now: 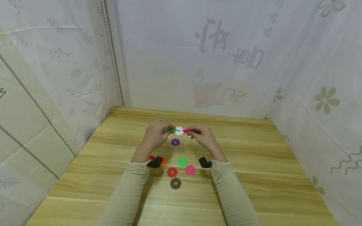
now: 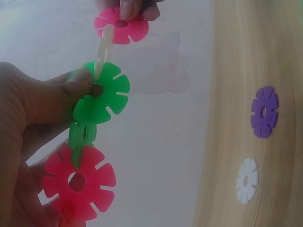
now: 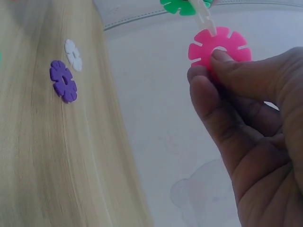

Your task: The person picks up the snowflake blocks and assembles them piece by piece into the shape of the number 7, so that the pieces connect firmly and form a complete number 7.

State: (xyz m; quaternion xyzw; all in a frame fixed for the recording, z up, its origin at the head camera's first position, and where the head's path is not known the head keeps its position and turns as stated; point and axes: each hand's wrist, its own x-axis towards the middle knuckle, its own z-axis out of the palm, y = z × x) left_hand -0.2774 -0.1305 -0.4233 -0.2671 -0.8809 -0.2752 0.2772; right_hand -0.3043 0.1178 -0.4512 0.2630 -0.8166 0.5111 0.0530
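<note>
Between both hands stretches a chain of notched plastic snowflake discs, held up over the table's far part. My left hand (image 1: 156, 134) pinches a green disc (image 2: 113, 97) by thumb and fingers. Below that in the left wrist view, a second green disc (image 2: 74, 137) stands crosswise, slotted into a red disc (image 2: 99, 172) beside the palm. A white disc (image 1: 181, 128) links the held green disc to a pink disc (image 3: 228, 40). My right hand (image 1: 204, 137) pinches this pink disc between thumb and fingers, and the white one meets its upper edge.
On the wooden table (image 1: 254, 182) below lie a purple disc (image 1: 172, 142) and a white disc (image 2: 241, 182). Closer in are green (image 1: 185, 162), pink (image 1: 193, 170), red (image 1: 169, 172) and brown (image 1: 172, 184) discs. An orange disc (image 1: 164, 161) is partly hidden by the left wrist's black mount (image 1: 156, 162).
</note>
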